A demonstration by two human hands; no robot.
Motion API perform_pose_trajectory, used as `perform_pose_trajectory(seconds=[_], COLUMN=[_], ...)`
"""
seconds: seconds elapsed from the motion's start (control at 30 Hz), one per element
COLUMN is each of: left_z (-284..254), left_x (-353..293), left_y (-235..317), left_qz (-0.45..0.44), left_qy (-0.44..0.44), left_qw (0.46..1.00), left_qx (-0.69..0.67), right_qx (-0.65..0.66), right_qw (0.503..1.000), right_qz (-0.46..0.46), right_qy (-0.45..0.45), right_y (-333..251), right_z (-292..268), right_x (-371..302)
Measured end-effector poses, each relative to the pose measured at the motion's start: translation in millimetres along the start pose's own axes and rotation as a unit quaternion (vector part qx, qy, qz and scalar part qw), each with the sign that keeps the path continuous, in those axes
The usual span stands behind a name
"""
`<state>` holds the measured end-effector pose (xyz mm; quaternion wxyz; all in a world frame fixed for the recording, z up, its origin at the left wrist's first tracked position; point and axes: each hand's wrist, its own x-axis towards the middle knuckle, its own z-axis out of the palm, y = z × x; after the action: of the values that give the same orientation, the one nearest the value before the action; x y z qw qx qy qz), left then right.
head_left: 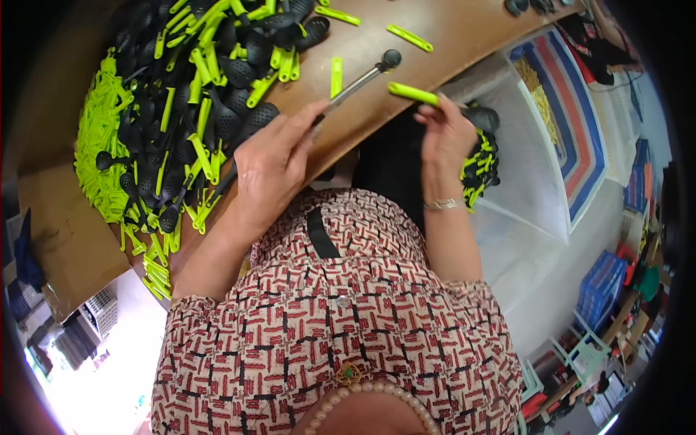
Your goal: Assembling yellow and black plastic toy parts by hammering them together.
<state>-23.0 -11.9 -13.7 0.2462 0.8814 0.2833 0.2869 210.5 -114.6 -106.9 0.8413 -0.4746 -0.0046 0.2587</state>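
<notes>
My left hand [270, 159] is closed round a small hammer [357, 85] with a metal shaft and a round black head, held over the table. To its right, my right hand [446, 138] pinches a kitchen spoon by its bright green handle [413, 93]. The spoon's dark head [481, 118] points right, past my fingers, and its exact shape is hard to make out. Loose green handles [336, 77] lie on the brown table [442, 22] near the hammer. Left of my left hand is a large pile of black slotted spoons and ladles [239, 71] with green handles.
A heap of loose green handles [101, 152] borders the pile at the far left, beside a cardboard box [72, 239]. Right of my right arm, a large white sack [518, 138] holds more black and green utensils [480, 170]. A striped sack [573, 138] stands behind it.
</notes>
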Motion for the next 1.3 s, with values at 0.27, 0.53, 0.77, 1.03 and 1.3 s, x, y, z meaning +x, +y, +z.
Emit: perform_pose_trajectory(seconds=[0.27,0.53,0.77,1.03,1.3], left_z=[-3.1,10.1,22.0,18.3,18.4], left_x=[-14.5,-15.4,-12.3,-15.6,-12.0], left_y=[-12.1,-15.5,-13.1,-22.4,-24.9], left_qz=[0.009,0.028,-0.008,-0.015,-0.081], left_qy=[-0.019,0.006,0.060,0.055,0.054], left_qw=[0.999,0.999,0.997,0.998,0.994], left_qx=[-0.034,0.015,-0.051,-0.021,-0.048], right_qx=[-0.727,-0.660,-0.779,-0.828,-0.700], right_qw=[0.517,0.593,0.398,0.138,0.439], right_qz=[-0.429,-0.361,-0.393,-0.279,-0.177], right_qy=[0.144,-0.287,-0.285,-0.466,-0.535], right_y=[-84.0,17.8,49.2,-84.4,-133.6], right_z=[-115.5,196.2,265.4,292.7,208.2], right_x=[79.9,101.7,185.9,169.8,163.5])
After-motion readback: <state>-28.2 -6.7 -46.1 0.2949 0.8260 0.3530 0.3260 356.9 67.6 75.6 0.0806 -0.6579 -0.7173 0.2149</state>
